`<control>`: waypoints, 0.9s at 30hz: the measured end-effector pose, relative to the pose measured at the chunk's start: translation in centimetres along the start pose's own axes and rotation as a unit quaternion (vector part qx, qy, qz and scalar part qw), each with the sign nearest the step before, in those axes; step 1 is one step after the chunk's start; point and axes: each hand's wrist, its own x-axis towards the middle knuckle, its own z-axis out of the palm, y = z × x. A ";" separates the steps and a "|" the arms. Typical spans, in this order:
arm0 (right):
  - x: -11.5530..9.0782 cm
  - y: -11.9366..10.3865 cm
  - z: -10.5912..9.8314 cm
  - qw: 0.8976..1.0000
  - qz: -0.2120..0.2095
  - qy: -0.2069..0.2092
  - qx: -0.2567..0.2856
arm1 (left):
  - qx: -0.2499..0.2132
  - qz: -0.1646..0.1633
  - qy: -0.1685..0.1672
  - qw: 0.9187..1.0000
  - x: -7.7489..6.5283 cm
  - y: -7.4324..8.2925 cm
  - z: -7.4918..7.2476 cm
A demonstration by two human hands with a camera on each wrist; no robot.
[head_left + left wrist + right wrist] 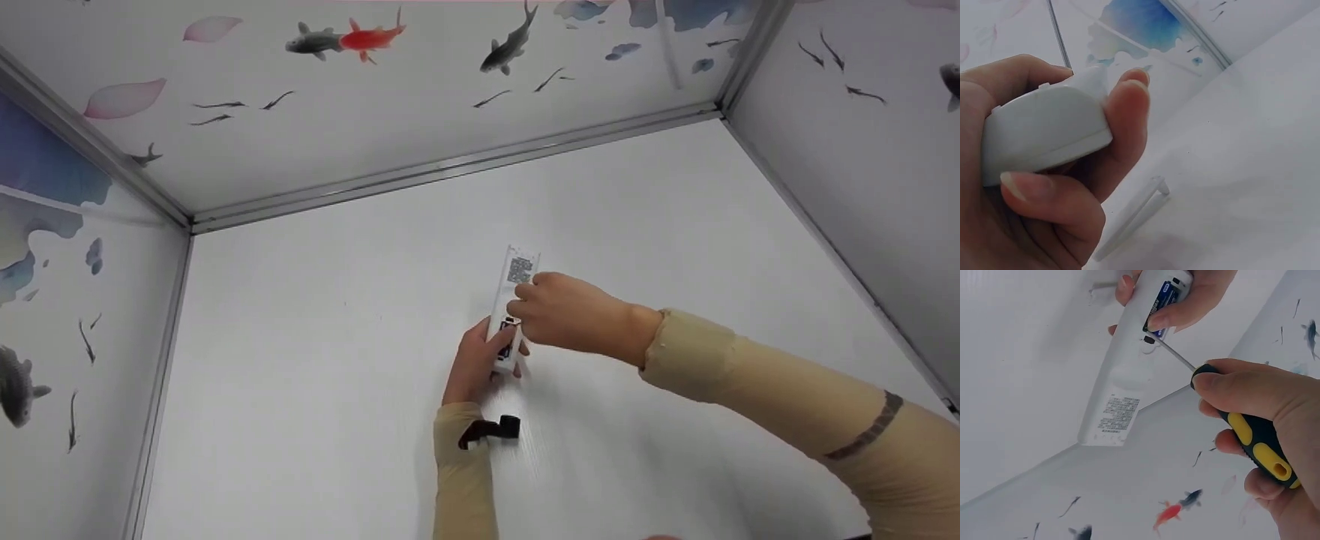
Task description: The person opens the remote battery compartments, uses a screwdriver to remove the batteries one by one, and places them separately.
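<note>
Three patterned walls (375,142) close in a white table (300,337), over which the work is held. Both hands are busy. The left hand (474,364) has its grip closed around one end of a white remote (1120,371), with the thumb laid over the uncovered battery slot. The right hand (570,311) has its grip wrapped round the black-and-yellow handle of a screwdriver (1240,428). The remote is up off the table, its slot side towards the screwdriver and its printed label (1120,413) near the free end. A loose slim white piece (1131,219) lies on the table, perhaps the slot's cover. Smallest is a dark-blue battery (1163,301) in the slot; the screwdriver's tip is at its end, right beside the left thumb.

The step in hand looks to be prising the battery loose. Next seems to call for gentle levering at that end, the remote held steady, with the thumb clear of a slipping tip yet ready to catch the battery.
</note>
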 end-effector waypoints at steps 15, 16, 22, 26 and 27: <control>-1.1 2.0 1.1 0.994 0.004 0.056 0.092 | -0.081 0.006 0.008 0.997 0.3 -1.0 -0.1; -1.2 2.2 1.1 0.993 0.008 0.060 0.100 | -0.087 0.012 0.008 0.996 0.2 -1.1 -0.1; -1.8 3.1 1.1 0.984 0.032 0.096 0.144 | -0.120 0.037 -0.002 0.992 0.1 -1.3 -0.3; -1.9 3.1 1.5 0.979 0.039 0.105 0.170 | -0.126 0.037 -0.005 0.991 -0.1 -1.2 -0.4; -1.9 3.1 1.5 0.978 0.041 0.106 0.176 | -0.129 0.036 -0.007 0.991 -0.1 -1.1 -0.4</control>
